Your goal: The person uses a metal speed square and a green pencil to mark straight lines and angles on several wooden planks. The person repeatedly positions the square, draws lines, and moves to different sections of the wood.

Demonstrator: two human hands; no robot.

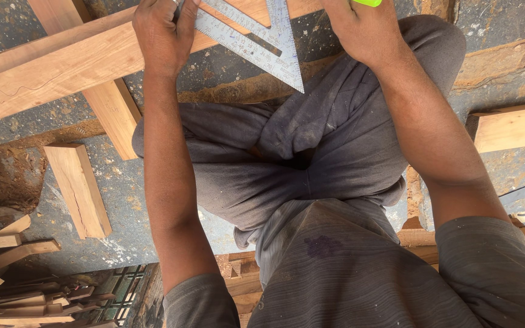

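No bins or boxes in view; only loose wood offcuts (13, 291) heaped at lower left on the concrete floor (123, 200). Metal square (256, 36), triangular, flat, grey with engraved scale marks and a slotted cut-out, lying across the long plank (50, 67) at top centre, one sharp corner aimed down toward the lap, long edge slanting from upper left to lower right. Plank itself pale reddish, smooth-planed, running from lower left up to the right, resting over a shorter cross board (113, 109). Left hand (162, 36) curled over the square's left end and the plank edge, fingers closed, pressing down. Right hand (363, 27) closed around a bright green object (367, 2), mostly cut off by the top edge, kind impossible to tell. Below, crossed legs in creased grey trousers (287, 158). Short block (77, 188) lying apart on the floor at left; another pale board (511, 127) at right.
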